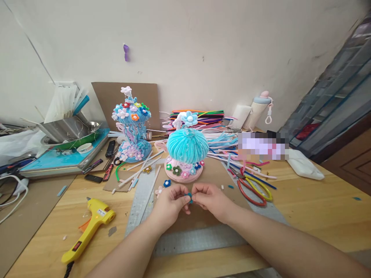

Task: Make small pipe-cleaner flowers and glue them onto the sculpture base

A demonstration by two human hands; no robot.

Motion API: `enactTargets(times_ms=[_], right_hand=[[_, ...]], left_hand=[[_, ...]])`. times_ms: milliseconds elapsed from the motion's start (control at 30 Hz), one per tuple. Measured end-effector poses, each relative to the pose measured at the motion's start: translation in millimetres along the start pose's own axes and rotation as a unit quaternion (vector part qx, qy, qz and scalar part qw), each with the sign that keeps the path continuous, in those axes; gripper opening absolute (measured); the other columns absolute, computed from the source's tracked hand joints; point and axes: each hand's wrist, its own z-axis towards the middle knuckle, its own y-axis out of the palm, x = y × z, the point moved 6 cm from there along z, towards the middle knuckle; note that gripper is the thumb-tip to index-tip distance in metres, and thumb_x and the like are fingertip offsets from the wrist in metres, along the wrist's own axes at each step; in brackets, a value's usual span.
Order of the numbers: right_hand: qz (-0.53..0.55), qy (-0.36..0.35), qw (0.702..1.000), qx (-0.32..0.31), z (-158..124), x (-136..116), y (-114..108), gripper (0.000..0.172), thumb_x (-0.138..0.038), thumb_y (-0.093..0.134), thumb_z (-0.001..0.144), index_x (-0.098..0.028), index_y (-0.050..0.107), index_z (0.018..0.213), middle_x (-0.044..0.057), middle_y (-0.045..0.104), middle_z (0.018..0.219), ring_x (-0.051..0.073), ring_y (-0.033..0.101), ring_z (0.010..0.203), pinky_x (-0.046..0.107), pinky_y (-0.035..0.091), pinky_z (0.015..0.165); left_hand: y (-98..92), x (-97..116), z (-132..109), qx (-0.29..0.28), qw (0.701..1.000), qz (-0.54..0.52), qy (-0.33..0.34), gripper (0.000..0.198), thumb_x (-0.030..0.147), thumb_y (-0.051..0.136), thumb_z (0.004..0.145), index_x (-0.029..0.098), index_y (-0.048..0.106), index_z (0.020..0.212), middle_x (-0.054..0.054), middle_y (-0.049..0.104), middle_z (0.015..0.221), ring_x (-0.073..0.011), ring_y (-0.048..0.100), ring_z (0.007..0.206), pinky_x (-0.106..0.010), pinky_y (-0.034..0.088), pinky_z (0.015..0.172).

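Observation:
Over the front of a brown cardboard sheet (208, 220), my left hand (175, 200) and my right hand (210, 200) pinch a small blue pipe-cleaner flower (190, 197) between their fingertips; most of it is covered by the fingers. Just beyond them stands a turquoise pipe-cleaner jellyfish (188, 144) with a round cap on a pink base trimmed with small flowers. A dark blue flower (167, 183) and a pale pink flower (159, 191) lie beside my left hand.
A yellow glue gun (92, 227) lies at left. Scissors with red and yellow handles (256, 189) rest at right. Behind are a flower-covered jellyfish (131, 116), loose pipe cleaners (222, 141), a metal bowl (65, 129) and a bottle (257, 112).

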Motion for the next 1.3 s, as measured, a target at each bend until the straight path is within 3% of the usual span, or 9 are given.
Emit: enactTargets(times_ms=[100, 167, 333, 433, 533, 633, 800, 1133, 1300], right_hand=[[0.107, 0.08, 0.991, -0.026, 2, 12, 4, 0.009, -0.019, 0.049, 0.063, -0.017, 0.042, 0.058, -0.01, 0.033, 0.041, 0.003, 0.017, 0.037, 0.019, 0.008, 0.038], [0.119, 0.092, 0.987, -0.052, 2, 14, 5, 0.011, -0.022, 0.051, 0.066, -0.017, 0.043, 0.06, -0.01, 0.035, 0.042, 0.003, 0.016, 0.035, 0.019, 0.008, 0.037], [0.006, -0.031, 0.998, -0.047, 4, 0, -2, 0.027, -0.042, 0.05, 0.078, -0.016, 0.047, 0.071, -0.005, 0.047, 0.057, 0.004, 0.036, 0.041, 0.017, 0.025, 0.04], [-0.025, -0.087, 0.995, -0.039, 2, -6, 0, 0.025, -0.041, 0.054, 0.077, -0.017, 0.049, 0.082, -0.003, 0.051, 0.067, 0.007, 0.046, 0.054, 0.018, 0.035, 0.048], [-0.047, -0.108, 0.993, -0.032, 1, -7, 1, 0.022, -0.039, 0.054, 0.078, -0.017, 0.05, 0.078, -0.002, 0.052, 0.067, 0.007, 0.046, 0.055, 0.02, 0.038, 0.051], [-0.07, -0.095, 0.993, -0.027, 0, -5, 1, 0.023, -0.039, 0.051, 0.08, -0.017, 0.048, 0.074, -0.003, 0.052, 0.063, 0.007, 0.043, 0.048, 0.02, 0.036, 0.049], [-0.139, -0.094, 0.985, -0.039, -2, -6, 1, 0.021, -0.036, 0.049, 0.082, -0.017, 0.05, 0.074, -0.003, 0.051, 0.062, 0.007, 0.044, 0.051, 0.019, 0.034, 0.049], [-0.248, -0.123, 0.96, -0.049, -3, -7, -2, 0.017, -0.026, 0.045, 0.082, -0.016, 0.053, 0.07, -0.004, 0.046, 0.058, 0.008, 0.036, 0.051, 0.02, 0.027, 0.047], [-0.268, -0.159, 0.95, -0.014, -10, -18, 1, 0.018, -0.015, 0.045, 0.078, -0.015, 0.048, 0.061, -0.004, 0.043, 0.057, 0.007, 0.036, 0.054, 0.02, 0.027, 0.05]], left_hand=[[-2.3, 0, 1, 0.012, 0.999, 0.032, 0.01, 0.017, 0.027, 0.064, 0.066, 0.013, 0.054, 0.069, 0.002, 0.056, 0.057, -0.0089, 0.052, 0.046, -0.022, 0.044, 0.05], [-5.9, -3, 3, 0.023, 1.0, 0.017, -0.007, 0.021, 0.028, 0.067, 0.063, 0.013, 0.054, 0.069, 0.001, 0.058, 0.057, -0.0095, 0.054, 0.046, -0.023, 0.045, 0.05], [-13.9, -11, 3, 0.046, 0.981, -0.175, -0.076, 0.028, 0.025, 0.073, 0.06, 0.014, 0.053, 0.075, 0.001, 0.061, 0.062, -0.0103, 0.059, 0.057, -0.023, 0.049, 0.059], [-13.3, -12, 0, 0.037, 0.964, -0.245, -0.096, 0.022, 0.019, 0.072, 0.063, 0.014, 0.054, 0.075, 0.001, 0.061, 0.064, -0.0084, 0.06, 0.06, -0.018, 0.047, 0.058], [-8.0, -12, -2, 0.009, 0.956, -0.271, -0.114, 0.018, 0.018, 0.069, 0.066, 0.014, 0.056, 0.077, 0.0, 0.061, 0.066, -0.0073, 0.059, 0.062, -0.017, 0.047, 0.06], [-4.7, -10, -2, -0.003, 0.968, -0.23, -0.096, 0.019, 0.023, 0.069, 0.068, 0.013, 0.058, 0.079, -0.002, 0.061, 0.069, -0.0081, 0.058, 0.062, -0.02, 0.048, 0.061], [-8.4, -10, -1, 0.032, 0.991, -0.104, -0.08, 0.029, 0.031, 0.073, 0.061, 0.011, 0.058, 0.074, -0.002, 0.063, 0.063, -0.0092, 0.057, 0.056, -0.021, 0.047, 0.057], [-6.6, -17, 0, 0.001, 0.99, -0.107, -0.096, 0.027, 0.028, 0.072, 0.062, 0.011, 0.055, 0.073, 0.0, 0.06, 0.061, -0.0084, 0.057, 0.056, -0.022, 0.049, 0.058], [0.0, -14, -1, 0.001, 0.992, -0.102, -0.071, 0.019, 0.027, 0.068, 0.067, 0.014, 0.055, 0.069, 0.004, 0.055, 0.054, -0.0054, 0.049, 0.049, -0.019, 0.045, 0.052]])
